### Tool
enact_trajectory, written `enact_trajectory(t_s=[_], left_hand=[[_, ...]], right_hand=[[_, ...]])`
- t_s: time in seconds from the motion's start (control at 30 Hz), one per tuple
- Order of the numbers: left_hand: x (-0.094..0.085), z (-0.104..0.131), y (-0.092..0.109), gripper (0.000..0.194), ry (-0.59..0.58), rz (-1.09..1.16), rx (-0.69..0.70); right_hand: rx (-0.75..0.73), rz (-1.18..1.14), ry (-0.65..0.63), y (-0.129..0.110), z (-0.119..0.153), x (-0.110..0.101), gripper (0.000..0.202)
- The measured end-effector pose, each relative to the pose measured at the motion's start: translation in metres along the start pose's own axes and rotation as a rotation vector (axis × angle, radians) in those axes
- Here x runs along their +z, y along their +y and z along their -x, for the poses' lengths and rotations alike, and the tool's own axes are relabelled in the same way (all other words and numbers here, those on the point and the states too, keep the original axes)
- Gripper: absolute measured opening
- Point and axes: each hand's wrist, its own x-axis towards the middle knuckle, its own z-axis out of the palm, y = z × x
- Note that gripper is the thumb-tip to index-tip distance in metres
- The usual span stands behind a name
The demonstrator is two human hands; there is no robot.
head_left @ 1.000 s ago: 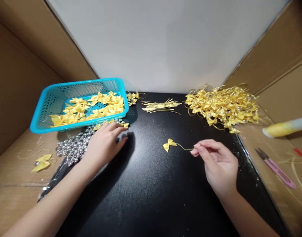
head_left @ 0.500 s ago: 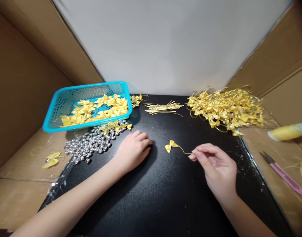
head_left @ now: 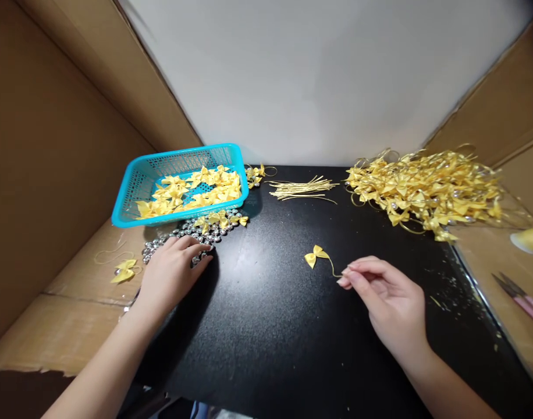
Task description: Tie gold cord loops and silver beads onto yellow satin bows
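Observation:
Over the near edge of a pile of silver beads [head_left: 212, 234] is my left hand [head_left: 174, 273], its thumb apart from its bent fingers and nothing visible between them. My right hand [head_left: 391, 302] pinches the end of a thin gold cord between thumb and fingertips, at the right of the black table. From that cord hangs a yellow ribbon bow [head_left: 316, 256], which lies near the middle of the table. Some small yellow bows [head_left: 218, 219] rest on the beads behind my left hand.
A blue basket [head_left: 179, 219] of yellow bows stands at the back left. Gold cord pieces [head_left: 304, 188] lie at the back middle. A heap of beaded bows [head_left: 427, 189] fills the back right. Pink-handled scissors [head_left: 526, 305] lie on cardboard at the right.
My left hand has moved left from the table's middle to the silver beads. My right hand keeps its pinch on the cord. The view has shifted left.

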Motion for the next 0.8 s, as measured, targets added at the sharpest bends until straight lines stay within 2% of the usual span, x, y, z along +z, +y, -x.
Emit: enact_trajectory(t_s=[0.17, 0.27, 0.33, 0.47, 0.53, 0.6, 0.67, 0.8], left_hand=[[0.002, -0.008, 0.010, 0.031, 0.026, 0.089, 0.003], [0.001, -0.012, 0.024, 0.027, 0.035, 0.246, -0.025], [0.001, -0.016, 0.042, 0.023, 0.008, 0.496, -0.092], [0.006, -0.025, 0.094, 0.028, -0.325, 1.407, -0.351], [0.009, -0.029, 0.121, 0.030, -0.397, 1.777, -0.471], [0.011, -0.032, 0.144, 0.031, -0.472, 1.994, -0.533], [0.013, -0.034, 0.159, 0.031, -0.529, 2.120, -0.553], [0.019, -0.034, 0.169, 0.027, -0.570, 2.207, -0.531]], right_hand=[[0.027, -0.014, -0.023, 0.004, 0.001, 0.001, 0.011], [0.058, -0.020, -0.058, 0.006, 0.004, 0.004, 0.010], [0.087, -0.014, -0.084, 0.007, 0.006, 0.007, 0.008], [0.157, 0.008, -0.119, 0.009, 0.010, 0.018, 0.005], [0.194, 0.011, -0.132, 0.009, 0.013, 0.023, 0.003], [0.230, -0.002, -0.135, 0.009, 0.014, 0.025, 0.003], [0.267, -0.027, -0.125, 0.009, 0.013, 0.026, 0.004], [0.345, -0.084, -0.077, 0.007, 0.010, 0.024, 0.007]])
